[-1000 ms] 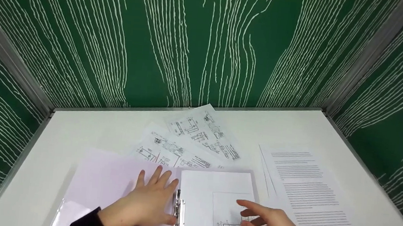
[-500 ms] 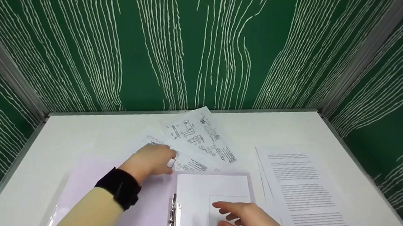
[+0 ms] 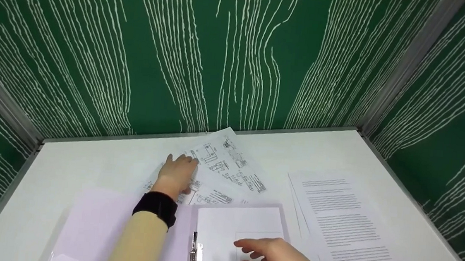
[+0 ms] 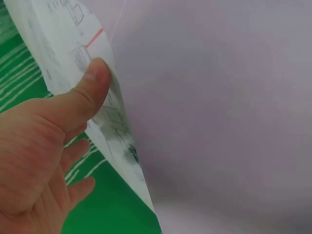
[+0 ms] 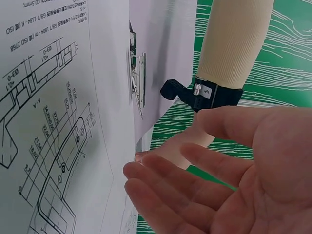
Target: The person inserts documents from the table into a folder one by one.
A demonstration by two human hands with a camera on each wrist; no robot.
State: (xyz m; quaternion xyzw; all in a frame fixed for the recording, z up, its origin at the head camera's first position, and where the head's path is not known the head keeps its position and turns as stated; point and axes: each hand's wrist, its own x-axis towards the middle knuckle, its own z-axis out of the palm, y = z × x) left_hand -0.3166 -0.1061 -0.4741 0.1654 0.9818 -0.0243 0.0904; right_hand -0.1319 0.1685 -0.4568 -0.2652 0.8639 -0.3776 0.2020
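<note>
A lavender ring binder point(image 3: 88, 218) lies open at the front of the table, white pages on its right side beside a metal clip point(image 3: 194, 254). Past its top edge, my left hand point(image 3: 176, 173) reaches over loose sheets with technical drawings point(image 3: 236, 160), fingers spread and relaxed. The left wrist view has the thumb against a drawing sheet point(image 4: 117, 122) near the binder cover point(image 4: 219, 97); firm contact is unclear. Over the right page, my right hand point(image 3: 278, 258) hovers with loosely bent fingers, holding nothing. It partly covers a printed drawing point(image 5: 53, 165).
On the right of the table lie several sheets of printed text point(image 3: 345, 226), slightly fanned. Green walls point(image 3: 159, 116) with white wavy lines enclose the back and sides of the white table point(image 3: 318, 149). Black bands circle the wrists.
My left hand has left the binder's inner cover and moved forward onto the drawing sheets. My right hand has shifted slightly left above the page. The head view has turned a little right.
</note>
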